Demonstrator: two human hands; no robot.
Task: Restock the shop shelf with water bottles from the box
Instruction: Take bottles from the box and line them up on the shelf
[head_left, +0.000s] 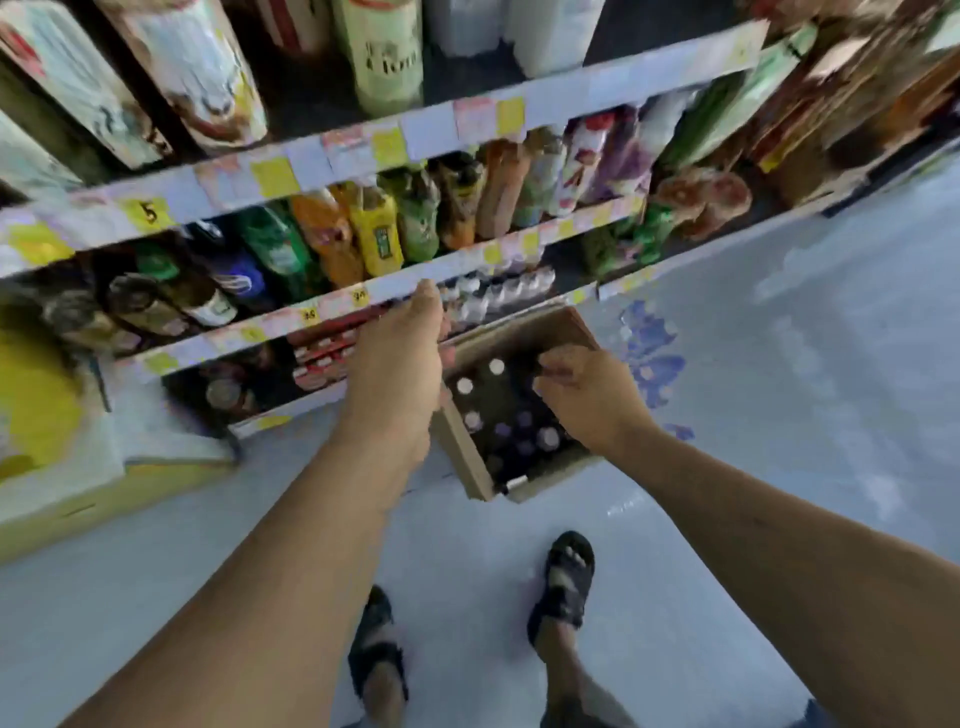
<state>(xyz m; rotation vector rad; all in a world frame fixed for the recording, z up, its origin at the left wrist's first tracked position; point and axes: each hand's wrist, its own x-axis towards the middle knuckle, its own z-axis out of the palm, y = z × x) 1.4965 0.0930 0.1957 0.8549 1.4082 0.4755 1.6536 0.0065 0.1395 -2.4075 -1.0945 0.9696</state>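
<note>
An open cardboard box (467, 457) stands on the floor against the shelving, with several water bottles (548, 437) upright inside, white caps up. My right hand (589, 400) hangs over the box's far right corner, its fingers curled down around the top of a bottle there. My left hand (402, 364) stretches forward, seen from the back, with its fingertips at the price strip of the low shelf (332, 312). Whether it holds anything underneath is hidden. A row of small water bottles (498, 293) stands on that low shelf just right of my left hand.
Upper shelves carry coloured drink bottles (374, 234) and tall cartons (384, 52). A yellow and white box (62, 467) sits on the floor at the left. A blue bottle pack (652, 358) lies beyond the box. My sandalled feet (563, 582) stand on pale floor.
</note>
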